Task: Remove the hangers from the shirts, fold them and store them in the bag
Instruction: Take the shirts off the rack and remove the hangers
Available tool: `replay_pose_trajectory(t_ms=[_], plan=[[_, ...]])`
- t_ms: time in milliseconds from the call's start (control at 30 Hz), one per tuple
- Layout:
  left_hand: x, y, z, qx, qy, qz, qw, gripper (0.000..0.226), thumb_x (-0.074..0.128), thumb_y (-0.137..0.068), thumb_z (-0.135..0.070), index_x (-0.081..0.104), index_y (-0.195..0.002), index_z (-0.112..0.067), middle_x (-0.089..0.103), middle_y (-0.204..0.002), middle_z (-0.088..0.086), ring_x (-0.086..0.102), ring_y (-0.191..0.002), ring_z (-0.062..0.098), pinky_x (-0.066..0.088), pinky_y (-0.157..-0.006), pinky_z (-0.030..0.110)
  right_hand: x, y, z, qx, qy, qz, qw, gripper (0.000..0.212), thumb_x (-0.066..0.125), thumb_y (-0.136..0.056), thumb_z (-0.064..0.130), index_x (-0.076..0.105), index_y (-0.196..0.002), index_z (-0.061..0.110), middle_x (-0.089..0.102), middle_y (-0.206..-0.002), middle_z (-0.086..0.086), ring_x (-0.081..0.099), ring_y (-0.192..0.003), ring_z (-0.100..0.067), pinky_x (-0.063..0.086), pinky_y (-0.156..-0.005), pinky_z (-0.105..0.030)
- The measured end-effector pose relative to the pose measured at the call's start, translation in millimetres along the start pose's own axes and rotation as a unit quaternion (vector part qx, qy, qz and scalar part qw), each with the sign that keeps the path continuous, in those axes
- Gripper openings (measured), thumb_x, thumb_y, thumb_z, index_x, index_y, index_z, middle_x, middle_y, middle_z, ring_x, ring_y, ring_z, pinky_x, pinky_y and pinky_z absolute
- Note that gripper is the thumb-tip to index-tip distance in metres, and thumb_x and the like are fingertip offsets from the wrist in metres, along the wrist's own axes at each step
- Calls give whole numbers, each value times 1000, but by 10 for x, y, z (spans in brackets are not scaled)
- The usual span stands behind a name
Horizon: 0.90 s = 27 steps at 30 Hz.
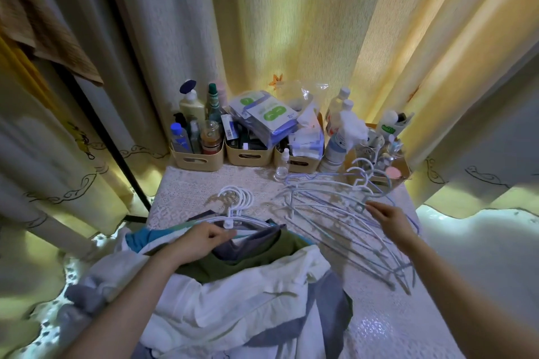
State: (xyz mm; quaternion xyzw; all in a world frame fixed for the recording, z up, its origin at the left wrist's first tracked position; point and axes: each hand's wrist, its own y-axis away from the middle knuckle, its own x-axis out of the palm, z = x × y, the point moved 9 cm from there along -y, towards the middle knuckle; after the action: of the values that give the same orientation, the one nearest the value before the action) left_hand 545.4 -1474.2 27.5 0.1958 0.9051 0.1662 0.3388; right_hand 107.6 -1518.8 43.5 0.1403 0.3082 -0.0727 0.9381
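- White plastic: a bundle of hangers is seen at the far end of the pile of shirts, with the hooks pointed toward the back of the table.
- Pile of shirts: laid on the near left part of the table. White fabric is on top, and green and grey collars are exposed just below the hangers.
- Left hand: the fingers are curled, and the bar of the bundle of hangers is pinched between thumb and fingers just below the hooks.
- Right hand: the fingers are held nearly straight and nothing is gripped. The fingertips are placed on the loose hangers.
- Loose hangers: white and pale blue, heaped on the right side of the table beside the shirts.
- Bins filled with bottles and packets are lined along the back edge, against a curtain.
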Motion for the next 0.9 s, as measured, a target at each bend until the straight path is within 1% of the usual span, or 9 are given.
replay_pose_trajectory(t_ms=[67, 167, 233, 333, 467, 567, 700, 767, 900], plan=[[11, -44, 37, -27, -11, 5, 1000, 57, 42, -79, -70, 39, -47, -23, 31, -48, -2, 37, -46, 9, 29, -56, 29, 83, 52, -204, 16, 35, -4, 999, 25, 61, -91, 9, 67, -112, -3, 67, -113, -17, 57, -98, -15, 43, -83, -22], [90, -104, 16, 0, -29, 50, 998, 61, 50, -79, -69, 65, -66, -12, 42, -63, 8, 44, -59, 15, 31, -59, 29, 262, 71, -324, 30, 80, -24, 996, 22, 62, -90, 11, 70, -108, 0, 71, -96, -17, 63, -83, -21, 38, -65, -23], [130, -136, 18, 12, -29, 70, 997, 51, 59, -83, -56, 70, -80, -6, 51, -69, 8, 50, -66, 15, 34, -61, 27, 344, 37, -356, 49, 96, -32, 994, 23, 66, -87, 10, 67, -107, -1, 69, -99, -21, 64, -91, -31, 37, -70, -26], [154, -195, 44, 14, -35, 76, 996, 46, 61, -85, -50, 68, -80, -5, 52, -72, 8, 52, -68, 15, 36, -63, 26, 415, -31, -308, 48, 181, -30, 982, 37, 74, -79, 10, 58, -110, -2, 57, -113, -24, 53, -104, -36, 41, -83, -35], [191, -225, 94, 14, -25, 81, 996, 47, 61, -86, -48, 63, -76, -2, 47, -73, 8, 50, -68, 15, 35, -63, 25, 378, -69, -290, 67, 398, -66, 913, 43, 68, -83, 18, 47, -118, 6, 49, -127, -17, 40, -121, -34, 36, -97, -40], [199, -235, 111, 20, -10, 85, 996, 46, 62, -85, -47, 63, -76, -2, 48, -73, 8, 51, -69, 15, 37, -67, 27, 367, -135, -306, 66, 393, -89, 913, 30, 61, -87, 14, 52, -114, 8, 53, -122, -15, 45, -118, -34, 38, -93, -41], [200, -256, 98, 21, -4, 80, 997, 36, 64, -85, -45, 69, -78, -11, 55, -75, 17, 56, -70, 16, 40, -67, 26, 289, -234, -162, -8, 275, -151, 949, 14, 69, -81, 8, 58, -90, 6, 60, -99, -16, 50, -98, -35, 38, -70, -37], [205, -263, 76, 19, -1, 76, 997, 29, 64, -86, -43, 71, -77, -17, 61, -80, 21, 57, -71, 16, 40, -67, 26, 257, -303, -124, -20, 239, -172, 956, 21, 72, -78, 8, 56, -92, 6, 56, -100, -17, 48, -100, -37, 39, -70, -38], [203, -272, 20, 17, -1, 69, 997, 24, 66, -86, -39, 72, -74, -18, 65, -81, 17, 54, -67, 10, 39, -65, 21, 235, -481, -199, 66, 327, -148, 931, 62, 81, -70, 25, 45, -118, 5, 43, -124, -19, 37, -118, -37, 36, -93, -48]])
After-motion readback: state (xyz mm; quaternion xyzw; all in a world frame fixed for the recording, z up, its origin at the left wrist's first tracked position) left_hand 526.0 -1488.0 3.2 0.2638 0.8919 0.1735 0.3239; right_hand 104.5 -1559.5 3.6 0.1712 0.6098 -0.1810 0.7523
